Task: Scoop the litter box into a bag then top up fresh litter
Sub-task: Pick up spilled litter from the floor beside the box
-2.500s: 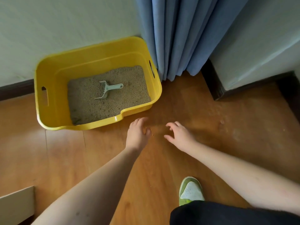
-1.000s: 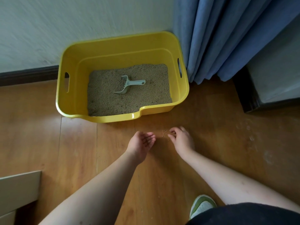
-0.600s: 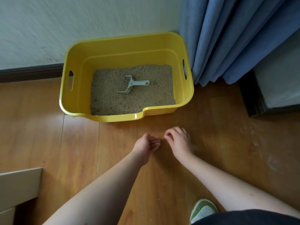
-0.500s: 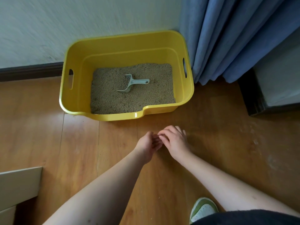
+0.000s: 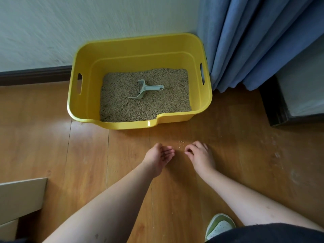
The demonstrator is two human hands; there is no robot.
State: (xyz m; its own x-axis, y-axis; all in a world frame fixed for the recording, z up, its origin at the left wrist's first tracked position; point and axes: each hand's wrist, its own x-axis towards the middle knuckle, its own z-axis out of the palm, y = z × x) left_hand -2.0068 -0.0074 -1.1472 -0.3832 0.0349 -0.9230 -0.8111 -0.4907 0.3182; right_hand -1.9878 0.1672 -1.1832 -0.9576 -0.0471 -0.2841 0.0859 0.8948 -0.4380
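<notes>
Fingers of the right hand (image 5: 200,156) were curled downward, tips drawn together against the floor (image 5: 52,137) just below a small scatter of loose litter grains (image 5: 181,144) at lower centre of the frame; whether a grain was pinched could not be told. Fingers of the left hand (image 5: 160,157) lay loosely cupped, palm turned up, close beside the right, holding nothing visible. Above both, at centre frame: yellow litter box (image 5: 84,106) on the wooden floor, back edge near the white wall (image 5: 70,23). Inside it, a bed of tan litter (image 5: 122,107) with a pale grey-green scoop (image 5: 144,89) lying on top, handle pointing right. Blue curtain (image 5: 245,41) at upper right, touching the box's right side. Green-and-white shoe (image 5: 220,225) at lower right.
</notes>
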